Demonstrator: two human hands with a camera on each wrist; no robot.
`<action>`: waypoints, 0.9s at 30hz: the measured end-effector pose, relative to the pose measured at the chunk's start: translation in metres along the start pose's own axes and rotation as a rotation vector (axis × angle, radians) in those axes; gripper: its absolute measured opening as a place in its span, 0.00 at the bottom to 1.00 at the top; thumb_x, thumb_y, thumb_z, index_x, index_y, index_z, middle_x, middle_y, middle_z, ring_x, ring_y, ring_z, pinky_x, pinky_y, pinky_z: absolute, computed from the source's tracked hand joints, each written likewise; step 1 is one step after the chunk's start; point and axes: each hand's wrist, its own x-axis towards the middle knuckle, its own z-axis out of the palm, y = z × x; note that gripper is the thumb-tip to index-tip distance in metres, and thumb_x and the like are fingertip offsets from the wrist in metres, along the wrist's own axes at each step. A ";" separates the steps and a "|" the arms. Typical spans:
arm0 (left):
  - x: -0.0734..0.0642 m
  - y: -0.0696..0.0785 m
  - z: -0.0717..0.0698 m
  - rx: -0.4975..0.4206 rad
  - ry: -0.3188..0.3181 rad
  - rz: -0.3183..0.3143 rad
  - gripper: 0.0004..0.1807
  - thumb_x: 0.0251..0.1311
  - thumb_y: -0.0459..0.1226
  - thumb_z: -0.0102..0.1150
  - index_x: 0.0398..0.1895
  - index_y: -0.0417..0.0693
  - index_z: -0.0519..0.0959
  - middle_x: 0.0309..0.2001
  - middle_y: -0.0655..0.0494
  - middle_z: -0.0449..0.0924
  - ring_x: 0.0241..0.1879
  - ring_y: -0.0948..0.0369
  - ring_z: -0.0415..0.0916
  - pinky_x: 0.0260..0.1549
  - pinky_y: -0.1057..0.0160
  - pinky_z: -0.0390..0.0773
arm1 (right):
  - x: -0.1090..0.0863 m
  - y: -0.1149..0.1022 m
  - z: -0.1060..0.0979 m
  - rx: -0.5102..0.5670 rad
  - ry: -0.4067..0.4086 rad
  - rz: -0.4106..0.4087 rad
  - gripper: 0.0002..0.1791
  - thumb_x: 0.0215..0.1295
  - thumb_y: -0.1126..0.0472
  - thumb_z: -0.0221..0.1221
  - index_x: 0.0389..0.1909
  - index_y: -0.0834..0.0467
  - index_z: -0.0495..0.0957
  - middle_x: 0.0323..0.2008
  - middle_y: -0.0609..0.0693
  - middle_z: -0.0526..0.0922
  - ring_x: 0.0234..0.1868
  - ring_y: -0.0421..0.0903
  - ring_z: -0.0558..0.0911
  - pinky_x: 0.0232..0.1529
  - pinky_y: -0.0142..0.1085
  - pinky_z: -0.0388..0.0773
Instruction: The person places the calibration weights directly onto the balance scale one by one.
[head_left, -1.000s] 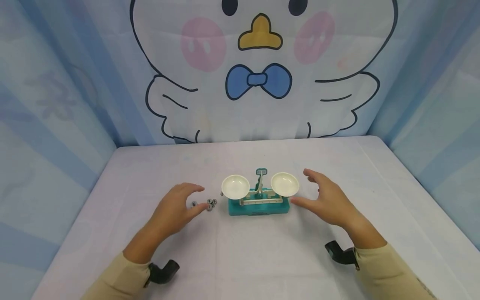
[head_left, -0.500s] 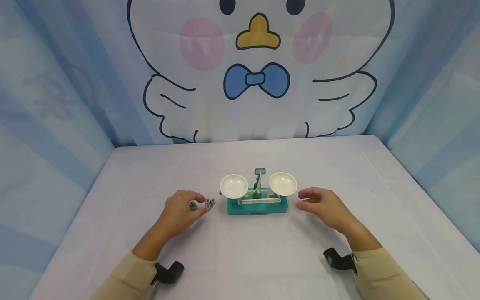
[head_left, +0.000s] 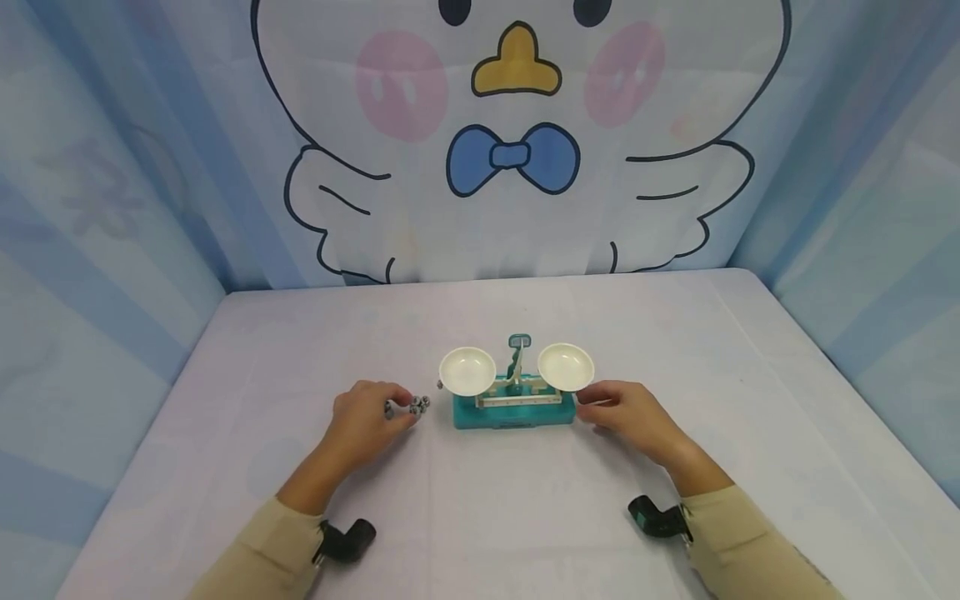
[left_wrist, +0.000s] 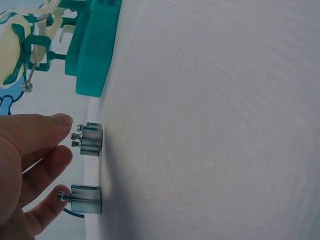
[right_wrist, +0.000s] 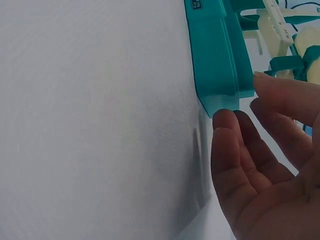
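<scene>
A green balance scale [head_left: 513,416] with two cream pans, the left pan [head_left: 467,372] and the right pan [head_left: 566,367], stands mid-table. Left of it sits a tight cluster of small silver weights [head_left: 420,405], knobs up. A larger weight [left_wrist: 86,199] stands apart from them. My left hand [head_left: 363,425] hovers by these weights; in the left wrist view its thumb and fingers are bent and spread, just off the cluster's knobs [left_wrist: 76,136]. At the right end of the base [right_wrist: 215,55], my right hand [head_left: 633,417] has relaxed fingers; whether they touch it I cannot tell.
A pale cloth covers the table [head_left: 480,517]. Behind it hangs a curtain [head_left: 517,233] printed with a cartoon bird, with blue curtains at both sides. A black wrist camera [head_left: 348,540] is strapped to the left sleeve, another [head_left: 656,517] to the right.
My right hand has come down and left to the end of the scale base, its fingers drawing closer together. My left hand's thumb and fingers have narrowed around the area of the weights.
</scene>
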 end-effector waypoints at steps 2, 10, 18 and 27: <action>0.000 0.000 0.001 -0.002 0.001 0.005 0.11 0.57 0.39 0.71 0.43 0.48 0.86 0.43 0.54 0.84 0.55 0.49 0.71 0.57 0.37 0.62 | 0.002 0.000 0.003 0.007 0.009 -0.008 0.20 0.66 0.59 0.63 0.54 0.67 0.80 0.50 0.58 0.83 0.42 0.48 0.82 0.43 0.40 0.81; 0.001 -0.002 0.004 0.004 0.006 0.037 0.07 0.58 0.38 0.71 0.38 0.49 0.86 0.39 0.57 0.84 0.54 0.50 0.71 0.59 0.35 0.56 | 0.005 -0.004 0.011 0.005 0.034 0.001 0.17 0.67 0.63 0.62 0.52 0.69 0.80 0.48 0.59 0.84 0.43 0.48 0.81 0.43 0.39 0.80; 0.005 -0.001 0.005 0.036 0.003 0.036 0.06 0.57 0.38 0.72 0.38 0.50 0.87 0.38 0.58 0.85 0.54 0.49 0.71 0.60 0.34 0.53 | 0.006 -0.007 0.013 0.000 0.040 0.003 0.18 0.65 0.64 0.63 0.52 0.71 0.79 0.47 0.60 0.84 0.41 0.48 0.81 0.42 0.41 0.80; 0.007 0.001 0.007 0.074 0.003 0.019 0.07 0.57 0.38 0.72 0.37 0.49 0.87 0.36 0.59 0.85 0.52 0.49 0.72 0.61 0.32 0.52 | 0.008 -0.004 0.012 -0.002 0.034 0.004 0.18 0.65 0.64 0.63 0.52 0.71 0.80 0.47 0.60 0.84 0.41 0.49 0.82 0.42 0.40 0.81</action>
